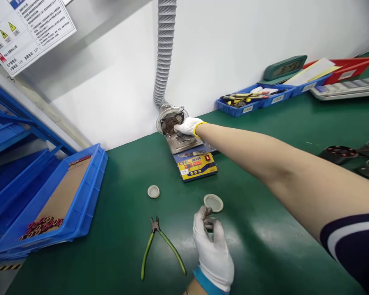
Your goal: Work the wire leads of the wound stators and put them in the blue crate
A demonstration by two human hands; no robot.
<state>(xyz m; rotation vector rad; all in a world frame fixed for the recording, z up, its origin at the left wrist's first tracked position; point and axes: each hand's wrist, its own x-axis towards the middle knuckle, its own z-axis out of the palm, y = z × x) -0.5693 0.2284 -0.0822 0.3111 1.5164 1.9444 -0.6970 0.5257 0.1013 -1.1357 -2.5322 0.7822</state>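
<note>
My right hand [189,126], in a white glove with a yellow cuff, reaches to the tin-pot unit [184,143] near the wall. Its fingers are closed at the metal top, beside the round fume hood [172,119]; what they hold, if anything, is hidden. My left hand [213,250], gloved with a blue cuff, is over the green table with fingers curled and tips together. I cannot make out anything in them. Just beyond its fingertips lies a shallow round dish [213,203]. Green-handled cutting pliers [155,229] rest spread to its left, below a smaller dish [153,191].
A blue bin [90,196] with cardboard and small red-and-copper coils stands at the left. A grey hose [165,49] runs down the wall to the hood. Back right are blue trays [233,108] of tools and a clock [284,69]. Dark cylindrical parts [338,153] stand at right.
</note>
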